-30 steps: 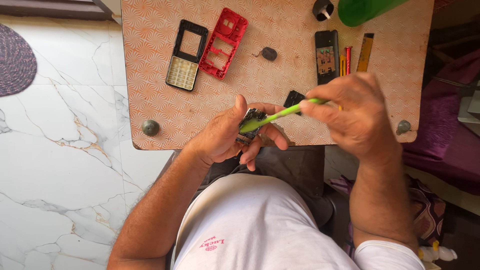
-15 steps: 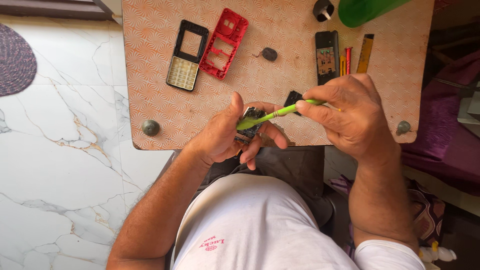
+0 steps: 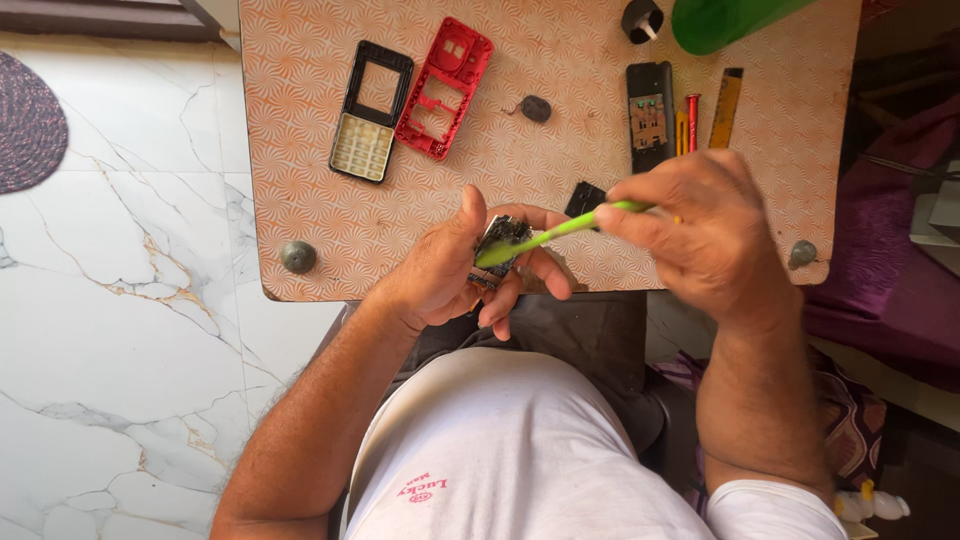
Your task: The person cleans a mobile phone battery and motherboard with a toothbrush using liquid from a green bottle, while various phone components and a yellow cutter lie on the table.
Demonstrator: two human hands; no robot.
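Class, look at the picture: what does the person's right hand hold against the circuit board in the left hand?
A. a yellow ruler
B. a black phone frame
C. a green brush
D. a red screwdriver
C: the right hand grips a green brush whose head meets the circuit board held in the left hand.

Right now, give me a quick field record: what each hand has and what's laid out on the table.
Left hand: holds a small circuit board over the table's near edge
Right hand: grips a green brush, tip on the board
Table: orange patterned top
Far left: black phone front with keypad, red phone frame beside it
Centre: small dark round part
Far right: black phone body, red screwdriver
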